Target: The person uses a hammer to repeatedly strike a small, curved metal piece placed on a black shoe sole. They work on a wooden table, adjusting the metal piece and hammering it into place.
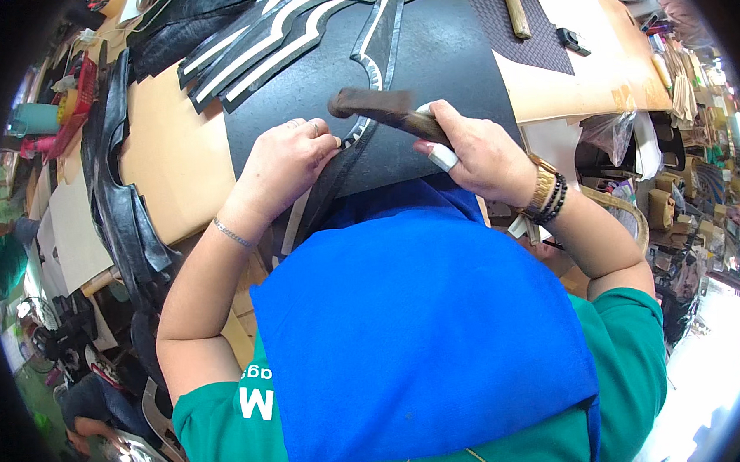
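My right hand is closed round the handle of a hammer, with white wraps on its thumb and a finger. The dark hammer head hangs over a curved black leather strip that has a pale edge. On that strip my left hand pinches the edge, fingers pressed together, just left of the hammer. The strip's lower end droops over the table edge toward my lap. Beneath it lies a black work mat. Whether the hammer touches the strip I cannot tell.
Several black strips with white bands lie at the mat's far left. Another hammer with a wooden handle rests on a dark textured sheet at the right. Black leather pieces hang over the left edge. A blue apron covers my lap.
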